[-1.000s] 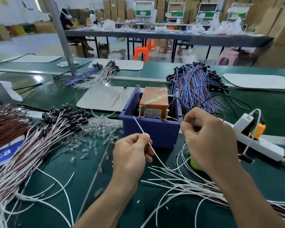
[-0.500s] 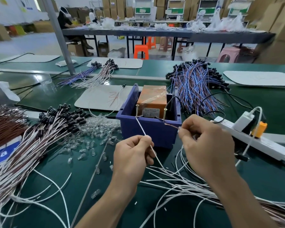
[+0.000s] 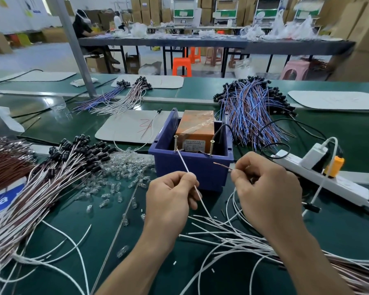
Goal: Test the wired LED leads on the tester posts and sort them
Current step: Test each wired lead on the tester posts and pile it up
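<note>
The blue bin (image 3: 200,177) sits on the desk (image 3: 349,231) and holds the orange tester (image 3: 195,126). Two brass screws stand just inside its near wall, the left post (image 3: 176,143) and the right post (image 3: 211,146).

In front of the bin, the left hand (image 3: 170,196) has its grip clamped, thumb against forefinger, on the white lead (image 3: 182,161). The lead slants up and away from the hand, and its far end meets the left post.

By the bin's near-right corner, the right hand (image 3: 268,188) pinches the copper-coloured lead end (image 3: 222,166). Its long axis lies almost level and points left across the bin's front wall. The tip is apart from the right post, below it and slightly to its right.

Closing the circuit looks to need that tip lifted up and a little left. The right hand is the nearer one for this. Loose white leads (image 3: 232,233) lie in front of the bin.
</note>
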Demonstrator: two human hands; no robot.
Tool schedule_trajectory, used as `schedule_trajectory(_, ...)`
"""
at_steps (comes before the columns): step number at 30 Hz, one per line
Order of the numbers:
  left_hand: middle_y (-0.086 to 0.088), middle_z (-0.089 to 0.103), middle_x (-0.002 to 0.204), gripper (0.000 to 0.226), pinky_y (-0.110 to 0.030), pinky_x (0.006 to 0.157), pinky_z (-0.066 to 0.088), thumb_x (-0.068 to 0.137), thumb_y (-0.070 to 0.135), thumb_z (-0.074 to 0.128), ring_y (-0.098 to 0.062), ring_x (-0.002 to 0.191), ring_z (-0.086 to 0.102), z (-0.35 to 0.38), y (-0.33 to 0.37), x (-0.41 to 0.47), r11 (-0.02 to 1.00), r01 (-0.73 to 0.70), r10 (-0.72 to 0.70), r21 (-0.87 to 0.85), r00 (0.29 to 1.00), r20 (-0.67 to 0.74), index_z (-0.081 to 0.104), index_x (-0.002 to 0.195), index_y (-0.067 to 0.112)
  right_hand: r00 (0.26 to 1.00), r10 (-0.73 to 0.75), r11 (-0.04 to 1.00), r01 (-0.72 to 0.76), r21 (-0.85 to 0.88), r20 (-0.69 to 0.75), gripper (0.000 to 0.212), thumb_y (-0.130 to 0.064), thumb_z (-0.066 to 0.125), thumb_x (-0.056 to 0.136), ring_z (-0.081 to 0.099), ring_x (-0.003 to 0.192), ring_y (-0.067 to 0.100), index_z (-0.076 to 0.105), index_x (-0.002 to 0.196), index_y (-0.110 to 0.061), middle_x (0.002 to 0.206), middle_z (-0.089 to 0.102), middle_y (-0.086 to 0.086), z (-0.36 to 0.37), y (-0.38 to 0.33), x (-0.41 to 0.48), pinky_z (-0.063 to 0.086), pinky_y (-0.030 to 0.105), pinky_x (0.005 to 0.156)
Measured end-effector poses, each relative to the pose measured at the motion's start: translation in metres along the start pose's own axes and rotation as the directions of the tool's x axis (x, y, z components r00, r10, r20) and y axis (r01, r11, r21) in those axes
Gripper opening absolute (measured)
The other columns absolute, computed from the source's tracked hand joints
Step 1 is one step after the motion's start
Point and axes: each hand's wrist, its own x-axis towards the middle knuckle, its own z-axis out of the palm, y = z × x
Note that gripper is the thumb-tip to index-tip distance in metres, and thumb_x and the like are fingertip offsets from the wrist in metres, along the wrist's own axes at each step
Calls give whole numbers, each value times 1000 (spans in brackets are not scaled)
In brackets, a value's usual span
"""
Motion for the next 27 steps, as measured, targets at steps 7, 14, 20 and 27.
schedule_trajectory(7, -10, 68, 60, 41, -15, 44, 39, 99, 15, 62, -12, 44, 52, -3, 5, 7, 998, 48, -49, -47, 999, -18, 72, 59, 21, 1000, -2, 1000, 2, 1, -5, 14, -28, 70, 87, 59, 61, 20, 59, 77, -26, 58, 62, -12, 2, -1, -1, 51, 38, 64)
schedule_trajectory(14, -8, 66, 58, 42, -15, 43, 39, 98, 15, 63, -12, 43, 50, -3, 8, 10, 998, 58, -58, -35, 998, 3, 72, 57, 21, 1000, -13, 1000, 13, 3, -28, 13, -27, 69, 86, 57, 58, 19, 60, 77, -24, 56, 61, -11, 3, -6, 2, 51, 37, 61)
schedule_trajectory(20, -8, 67, 58, 40, -15, 44, 39, 97, 16, 63, -11, 44, 51, -3, 10, 9, 998, 56, -56, -10, 998, 22, 72, 58, 20, 995, -9, 1000, 9, -8, -99, 15, -25, 70, 85, 61, 61, 23, 59, 74, -26, 57, 63, -12, 6, -11, 6, 52, 38, 62)
schedule_trajectory(27, -9, 67, 58, 41, -14, 44, 38, 97, 16, 62, -11, 44, 51, -3, 11, 8, 999, 54, -54, -4, 998, 35, 71, 58, 20, 990, -27, 1000, 26, -7, -137, 17, -26, 73, 84, 63, 58, 21, 60, 73, -24, 56, 63, -12, 11, -13, 8, 53, 37, 60)
